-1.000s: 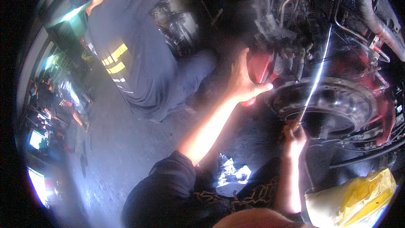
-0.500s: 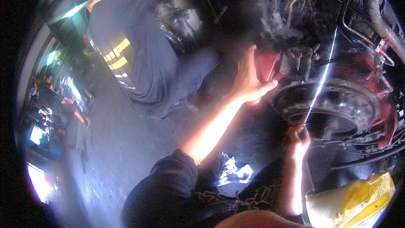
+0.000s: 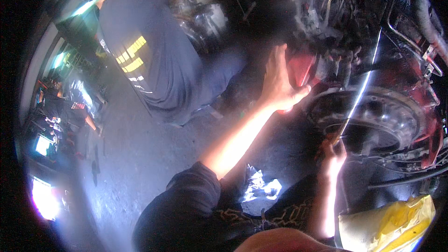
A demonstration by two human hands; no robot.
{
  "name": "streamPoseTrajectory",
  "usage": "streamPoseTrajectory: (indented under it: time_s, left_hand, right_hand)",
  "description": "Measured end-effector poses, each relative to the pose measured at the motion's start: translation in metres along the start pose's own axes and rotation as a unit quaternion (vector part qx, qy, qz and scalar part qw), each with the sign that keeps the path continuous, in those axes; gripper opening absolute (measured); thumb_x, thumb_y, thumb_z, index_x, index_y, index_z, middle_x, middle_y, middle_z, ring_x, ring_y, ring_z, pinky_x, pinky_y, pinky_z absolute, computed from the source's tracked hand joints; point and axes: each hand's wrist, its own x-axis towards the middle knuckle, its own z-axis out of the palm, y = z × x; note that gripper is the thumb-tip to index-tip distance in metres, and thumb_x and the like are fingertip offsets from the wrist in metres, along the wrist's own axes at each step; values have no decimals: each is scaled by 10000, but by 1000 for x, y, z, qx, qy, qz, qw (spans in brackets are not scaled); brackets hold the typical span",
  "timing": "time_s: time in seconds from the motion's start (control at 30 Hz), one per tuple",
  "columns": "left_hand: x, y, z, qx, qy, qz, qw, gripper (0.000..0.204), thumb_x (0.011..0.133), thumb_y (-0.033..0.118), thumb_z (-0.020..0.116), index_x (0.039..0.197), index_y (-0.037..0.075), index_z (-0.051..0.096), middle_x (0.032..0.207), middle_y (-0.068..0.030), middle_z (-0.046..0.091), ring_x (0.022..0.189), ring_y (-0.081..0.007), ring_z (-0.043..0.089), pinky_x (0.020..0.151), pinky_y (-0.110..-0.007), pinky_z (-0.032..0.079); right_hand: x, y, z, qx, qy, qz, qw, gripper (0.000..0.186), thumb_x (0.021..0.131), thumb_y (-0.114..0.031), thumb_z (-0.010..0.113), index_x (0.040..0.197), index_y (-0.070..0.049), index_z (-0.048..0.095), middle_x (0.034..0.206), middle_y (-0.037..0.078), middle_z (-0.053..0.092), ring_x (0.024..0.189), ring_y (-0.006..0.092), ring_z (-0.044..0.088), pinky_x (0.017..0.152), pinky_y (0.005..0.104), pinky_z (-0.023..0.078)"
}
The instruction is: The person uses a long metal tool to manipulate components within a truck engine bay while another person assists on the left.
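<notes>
My left hand (image 3: 282,84) is wrapped wide around the edge of a red metal part (image 3: 299,67) under the machinery, thumb to the right and fingers up its left side. Lower and to the right, my right hand (image 3: 333,150) is closed on the lower end of a long thin shiny rod (image 3: 359,95). The rod slants up and right in front of a dark round metal housing (image 3: 406,112). Its upper tip reaches dark pipes and fittings; whether it touches them I cannot tell.
A person in a dark shirt (image 3: 154,65) crouches at the upper left, close to the machinery. Bent metal pipes (image 3: 333,0) hang at the top right. A white and yellow sack (image 3: 387,224) lies at the lower right. Another person (image 3: 60,105) is far left, on the grey floor (image 3: 135,158).
The machinery and rod sit slightly further right in the picture, as the view has shifted a little. Both hands keep nearly the same hold.
</notes>
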Motion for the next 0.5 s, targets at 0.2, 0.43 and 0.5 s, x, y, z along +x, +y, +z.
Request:
streamPoseTrajectory:
  time_s: [0.2, 0.43, 0.5]
  left_hand:
    - [2, 5, -5, -36, -21, -17, 999, 1160, 588, 288, 857, 1451, -21, 146, 1454, -272, 253, 1360, -418, 267, 1130, -485, 251]
    - [0, 3, -5, -21, -9, -12, 1000, 1151, 590, 294, 857, 1451, -12, 157, 1451, -268, 267, 1359, -413, 278, 1129, -471, 259]
    - [0, 6, -6, -38, -15, -27, 999, 1153, 589, 301, 860, 1450, -18, 163, 1456, -264, 268, 1360, -407, 282, 1130, -467, 259]
  right_hand:
    - [0, -5, 2, 23, -5, 53, 998, 173, 814, -63, 616, 977, -9, 638, 757, -5, 570, 671, 84, 510, 611, 233, 411]
    - [0, -2, 5, 54, -4, 59, 997, 180, 814, -43, 619, 989, -5, 632, 775, -2, 568, 661, 90, 503, 606, 231, 409]
    - [1, 0, 4, 29, -1, 57, 998, 177, 821, -37, 619, 995, -6, 633, 786, 3, 570, 665, 96, 506, 602, 234, 411]
